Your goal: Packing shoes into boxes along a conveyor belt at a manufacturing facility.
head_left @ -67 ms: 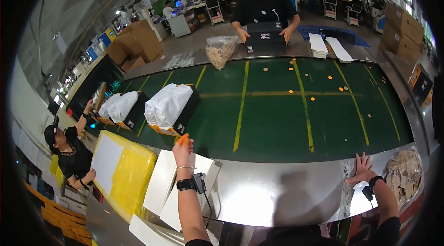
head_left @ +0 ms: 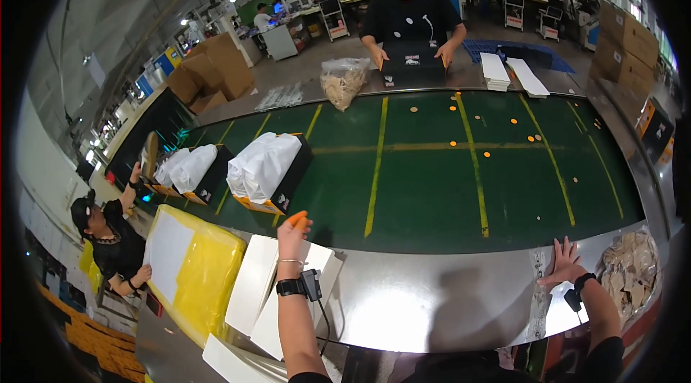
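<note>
While your right hand [head_left: 565, 266] is resting spread and gripping nothing on the metal ledge [head_left: 403, 278], your left hand [head_left: 293, 234] is shifting rightward, so the orange piece [head_left: 297, 220] at its fingers is now standing farther from the near box [head_left: 293, 178] and showing more against the green belt [head_left: 425, 188]. Those fingers are curling, but I am not managing to tell whether they are pinching the piece or wearing it; it is looking small, blunt and bright. Just beyond, the box is sitting open on the belt's left part, showing a black side and orange trim, with white paper [head_left: 264, 167] bulging above its rim. Across the belt, a co-worker [head_left: 409, 16] is holding a black box [head_left: 414, 65] two-handed.
</note>
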A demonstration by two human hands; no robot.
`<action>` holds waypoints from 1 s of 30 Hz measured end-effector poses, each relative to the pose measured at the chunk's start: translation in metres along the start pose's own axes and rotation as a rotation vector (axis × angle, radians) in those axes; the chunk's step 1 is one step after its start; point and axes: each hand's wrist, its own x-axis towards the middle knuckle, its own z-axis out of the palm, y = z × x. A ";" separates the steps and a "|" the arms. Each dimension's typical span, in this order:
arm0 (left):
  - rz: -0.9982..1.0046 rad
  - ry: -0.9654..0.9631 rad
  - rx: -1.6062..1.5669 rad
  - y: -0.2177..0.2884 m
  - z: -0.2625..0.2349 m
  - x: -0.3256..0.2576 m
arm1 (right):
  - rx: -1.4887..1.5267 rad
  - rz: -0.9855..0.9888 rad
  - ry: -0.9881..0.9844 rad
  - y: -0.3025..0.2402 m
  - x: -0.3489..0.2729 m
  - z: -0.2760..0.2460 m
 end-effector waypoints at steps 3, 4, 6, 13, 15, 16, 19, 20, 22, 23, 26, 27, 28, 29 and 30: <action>-0.013 -0.019 0.072 -0.001 0.006 -0.001 | -0.009 0.001 0.013 0.006 -0.001 0.006; -0.005 0.022 0.072 -0.003 0.006 -0.002 | -0.004 -0.003 0.022 0.006 -0.002 0.008; -0.059 0.053 0.006 -0.008 -0.003 0.006 | -0.021 -0.015 0.014 0.002 -0.001 0.007; 0.129 0.287 -0.336 0.056 -0.055 0.020 | -0.101 -0.016 0.034 -0.016 0.002 0.002; 0.075 0.227 -0.365 0.085 -0.056 0.012 | 0.002 0.014 0.098 -0.014 0.002 -0.001; 0.060 0.207 -0.308 0.094 -0.065 0.008 | 0.006 0.013 0.113 -0.009 0.007 0.002; -0.015 0.159 -0.092 0.105 -0.096 0.000 | 0.011 -0.015 0.120 -0.008 0.015 0.007; -0.078 0.115 0.053 0.106 -0.101 0.001 | 0.008 -0.005 0.104 -0.007 0.016 0.009; -0.137 0.113 -0.009 0.102 -0.104 0.008 | 0.003 0.002 0.092 -0.005 0.016 0.007; -0.202 0.112 -0.075 0.098 -0.105 0.014 | -0.008 0.010 0.078 -0.005 0.015 0.006; -0.286 0.240 -0.321 0.061 -0.138 0.048 | -0.018 -0.008 0.071 0.001 0.025 0.012; -0.351 0.308 -0.483 0.047 -0.142 0.064 | -0.043 0.000 0.076 0.004 0.027 0.014; -0.372 0.401 -0.545 0.034 -0.132 0.080 | -0.029 0.012 0.067 0.003 0.023 0.012; -0.387 0.465 -0.548 0.023 -0.126 0.096 | -0.022 0.018 0.077 0.005 0.021 0.011; -0.404 0.508 -0.563 0.008 -0.134 0.108 | -0.022 0.012 0.054 0.003 0.022 0.011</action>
